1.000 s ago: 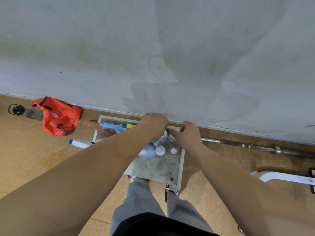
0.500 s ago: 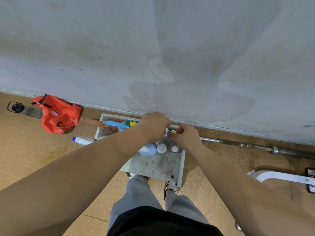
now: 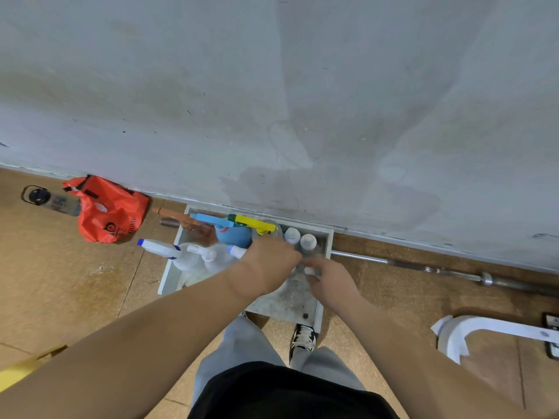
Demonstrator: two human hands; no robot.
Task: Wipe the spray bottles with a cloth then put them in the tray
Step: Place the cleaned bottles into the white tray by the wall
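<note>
A square grey tray [image 3: 328, 267] lies on the floor against the wall. Inside it stand a blue spray bottle with a blue and yellow trigger [image 3: 233, 234], a white spray bottle with a blue nozzle [image 3: 160, 247], clear spray bottles [image 3: 205, 255] and two small white-capped bottles [image 3: 299, 237] in the far right corner. My left hand [image 3: 269, 264] hovers over the tray's middle with fingers curled down; what is under them is hidden. My right hand [image 3: 329, 282] pinches a small white-capped bottle [image 3: 310, 271] beside the left fingertips. No cloth is visible.
A red plastic bag [image 3: 109, 210] and a dark drinking bottle [image 3: 51, 199] lie left of the tray by the wall. A steel bar [image 3: 453, 272] runs along the wall on the right. A white curved object [image 3: 472, 331] sits at the right; my shoe [image 3: 302, 340] touches the tray's near edge.
Both hands have drawn back from the tray's far rim toward its middle, uncovering two small capped bottles in the far corner. The right hand now has a small bottle at its fingertips.
</note>
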